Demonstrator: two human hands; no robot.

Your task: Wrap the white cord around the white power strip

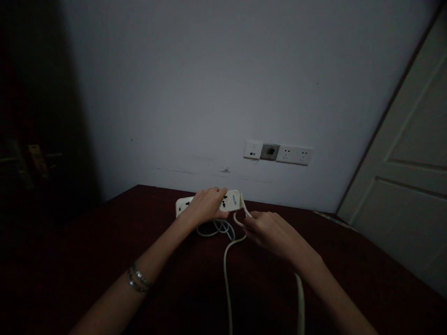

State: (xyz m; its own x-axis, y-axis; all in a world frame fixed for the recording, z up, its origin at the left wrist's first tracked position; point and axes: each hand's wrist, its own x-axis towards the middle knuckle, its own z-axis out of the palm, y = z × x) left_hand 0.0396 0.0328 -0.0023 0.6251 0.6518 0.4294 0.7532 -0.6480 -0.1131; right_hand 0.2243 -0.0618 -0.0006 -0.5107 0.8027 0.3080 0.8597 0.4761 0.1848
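Note:
A white power strip [231,201] with sockets and a blue brand mark is held above the dark red tabletop. My left hand [206,204] wraps over its middle and hides some of the sockets. From the strip's right end comes a white cord [226,274]. My right hand [267,230] is closed on this cord close to where it leaves the strip. Loops of a thin pale cable [218,227] show below the strip, and the cord runs down toward the near edge of the view.
On the wall behind are a white socket plate [294,155], a grey outlet [269,151] and another white plate [253,150]. A white panelled door [415,186] stands at the right. The dark red tabletop [153,204] meets the wall. A dim door handle [38,156] is at the left.

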